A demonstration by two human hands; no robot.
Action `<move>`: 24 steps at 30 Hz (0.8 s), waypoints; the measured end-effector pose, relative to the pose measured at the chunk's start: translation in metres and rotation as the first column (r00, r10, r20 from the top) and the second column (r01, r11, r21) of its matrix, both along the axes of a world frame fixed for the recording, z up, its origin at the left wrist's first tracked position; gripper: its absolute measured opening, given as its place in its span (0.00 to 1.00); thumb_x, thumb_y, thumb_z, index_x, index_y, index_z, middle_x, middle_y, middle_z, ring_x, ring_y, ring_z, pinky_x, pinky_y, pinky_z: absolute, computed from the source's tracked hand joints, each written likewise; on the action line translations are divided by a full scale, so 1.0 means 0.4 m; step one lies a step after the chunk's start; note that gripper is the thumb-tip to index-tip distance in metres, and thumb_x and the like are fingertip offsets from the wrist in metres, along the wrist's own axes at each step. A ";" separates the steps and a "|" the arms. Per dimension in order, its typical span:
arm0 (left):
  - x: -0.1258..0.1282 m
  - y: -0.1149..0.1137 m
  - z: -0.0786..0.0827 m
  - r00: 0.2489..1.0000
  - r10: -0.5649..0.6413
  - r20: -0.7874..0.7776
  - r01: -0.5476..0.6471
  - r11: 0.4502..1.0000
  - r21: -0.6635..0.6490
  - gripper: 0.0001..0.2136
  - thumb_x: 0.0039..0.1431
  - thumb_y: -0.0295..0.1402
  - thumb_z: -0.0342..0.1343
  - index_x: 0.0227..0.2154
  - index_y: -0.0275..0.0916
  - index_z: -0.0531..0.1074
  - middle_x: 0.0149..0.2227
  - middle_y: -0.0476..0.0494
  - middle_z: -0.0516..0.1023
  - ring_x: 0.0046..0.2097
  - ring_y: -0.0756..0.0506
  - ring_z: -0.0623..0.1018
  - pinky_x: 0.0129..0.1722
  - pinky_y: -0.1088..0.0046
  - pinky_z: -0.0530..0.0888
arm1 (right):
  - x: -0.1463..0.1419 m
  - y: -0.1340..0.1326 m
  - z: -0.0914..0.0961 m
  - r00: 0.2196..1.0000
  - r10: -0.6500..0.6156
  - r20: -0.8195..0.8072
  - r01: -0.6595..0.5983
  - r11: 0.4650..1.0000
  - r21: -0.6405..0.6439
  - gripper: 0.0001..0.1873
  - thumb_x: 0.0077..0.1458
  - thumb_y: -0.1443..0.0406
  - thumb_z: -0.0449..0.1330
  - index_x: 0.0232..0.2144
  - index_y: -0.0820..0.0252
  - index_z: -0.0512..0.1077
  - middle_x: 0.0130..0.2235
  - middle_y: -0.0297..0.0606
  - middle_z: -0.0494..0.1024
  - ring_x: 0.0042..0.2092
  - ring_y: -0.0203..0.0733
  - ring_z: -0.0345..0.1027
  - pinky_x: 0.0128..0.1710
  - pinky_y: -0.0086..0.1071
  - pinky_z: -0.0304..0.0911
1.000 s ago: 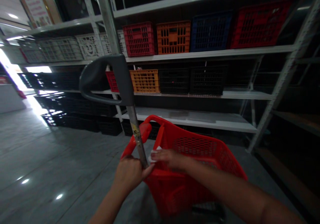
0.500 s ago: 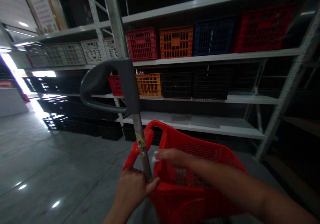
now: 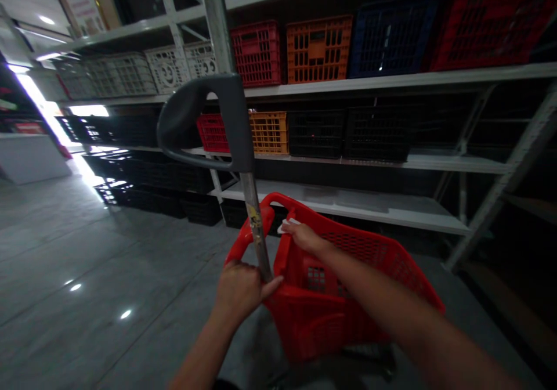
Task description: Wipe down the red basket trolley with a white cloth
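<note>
My left hand (image 3: pixel 241 290) is wrapped around the metal pole (image 3: pixel 255 227) of a red plastic wheeled shopping basket (image 3: pixel 348 251), just above the basket's near corner. The pole rises to a curved grey plastic handle (image 3: pixel 204 114). My right hand (image 3: pixel 304 237) reaches over the basket's far rim, with a small white paper slip (image 3: pixel 288 223) pinched at its fingertips. The basket's lower part and wheels are mostly hidden by shadow and my arms.
Grey steel shelving (image 3: pixel 361 88) stands ahead and to the right, holding rows of red, orange, blue, white and black plastic crates (image 3: pixel 319 50). Stacked black crates (image 3: pixel 143 175) sit low on the left. A polished grey floor (image 3: pixel 108 262) runs along the shelves.
My right hand has moved forward toward the basket's far rim. The basket and pole sit slightly higher and further right in view, and the shelves have shifted with them.
</note>
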State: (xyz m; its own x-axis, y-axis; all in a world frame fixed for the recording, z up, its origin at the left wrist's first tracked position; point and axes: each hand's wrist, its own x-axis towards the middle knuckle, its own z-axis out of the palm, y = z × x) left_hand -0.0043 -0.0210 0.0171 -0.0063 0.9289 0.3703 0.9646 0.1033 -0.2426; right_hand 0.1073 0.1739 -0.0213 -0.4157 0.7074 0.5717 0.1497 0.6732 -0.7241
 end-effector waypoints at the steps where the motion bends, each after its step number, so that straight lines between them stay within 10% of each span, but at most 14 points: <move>1: -0.002 0.003 0.002 1.000 -0.005 -0.007 0.005 1.000 -0.009 0.34 0.54 0.56 0.32 0.21 0.36 0.76 0.22 0.37 0.76 0.27 0.41 0.74 0.34 0.63 0.66 | 0.022 -0.032 -0.006 0.997 0.073 0.033 -0.073 0.997 -0.006 0.09 0.51 0.66 0.56 0.33 0.58 0.75 0.41 0.34 0.77 0.45 0.42 0.70 0.47 0.38 0.62; 6: -0.008 0.019 0.010 0.999 0.004 -0.045 -0.007 0.998 -0.057 0.33 0.57 0.52 0.30 0.24 0.33 0.76 0.24 0.34 0.77 0.29 0.40 0.75 0.34 0.63 0.65 | 0.113 -0.244 -0.023 0.909 0.376 0.181 -0.391 0.919 0.054 0.20 0.56 0.71 0.46 0.48 0.52 0.68 0.50 0.30 0.71 0.52 0.38 0.64 0.52 0.36 0.59; 11: -0.007 0.031 0.011 0.997 0.038 -0.068 -0.043 0.997 -0.067 0.33 0.57 0.51 0.30 0.24 0.33 0.76 0.25 0.33 0.77 0.31 0.40 0.75 0.34 0.65 0.65 | 0.190 -0.357 -0.100 0.953 0.149 0.263 -0.242 0.896 0.372 0.29 0.53 0.76 0.43 0.58 0.59 0.55 0.58 0.39 0.59 0.60 0.40 0.48 0.58 0.42 0.51; 19: -0.017 0.059 0.005 0.997 0.067 -0.048 -0.068 0.997 -0.036 0.35 0.56 0.52 0.30 0.23 0.32 0.77 0.23 0.32 0.76 0.31 0.37 0.75 0.31 0.65 0.65 | 0.554 -0.281 -0.307 0.875 -0.446 0.186 0.285 0.788 0.546 0.36 0.46 0.80 0.41 0.58 0.56 0.55 0.56 0.40 0.63 0.59 0.40 0.51 0.55 0.44 0.57; 24: 0.007 0.073 0.007 0.997 0.067 -0.044 -0.066 0.998 0.021 0.35 0.56 0.52 0.29 0.22 0.32 0.76 0.22 0.33 0.76 0.30 0.38 0.75 0.31 0.65 0.65 | 0.437 -0.279 -0.296 0.863 -0.493 0.107 0.394 0.791 0.468 0.34 0.44 0.80 0.42 0.55 0.63 0.60 0.54 0.43 0.66 0.59 0.41 0.52 0.56 0.45 0.54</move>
State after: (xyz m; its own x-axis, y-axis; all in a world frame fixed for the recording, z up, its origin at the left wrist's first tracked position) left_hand -0.0014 0.0080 0.0198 -0.0507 0.9197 0.3893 0.9439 0.1715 -0.2822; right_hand 0.2820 0.0622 -0.1398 -0.2605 0.5579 0.7879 0.6231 0.7206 -0.3042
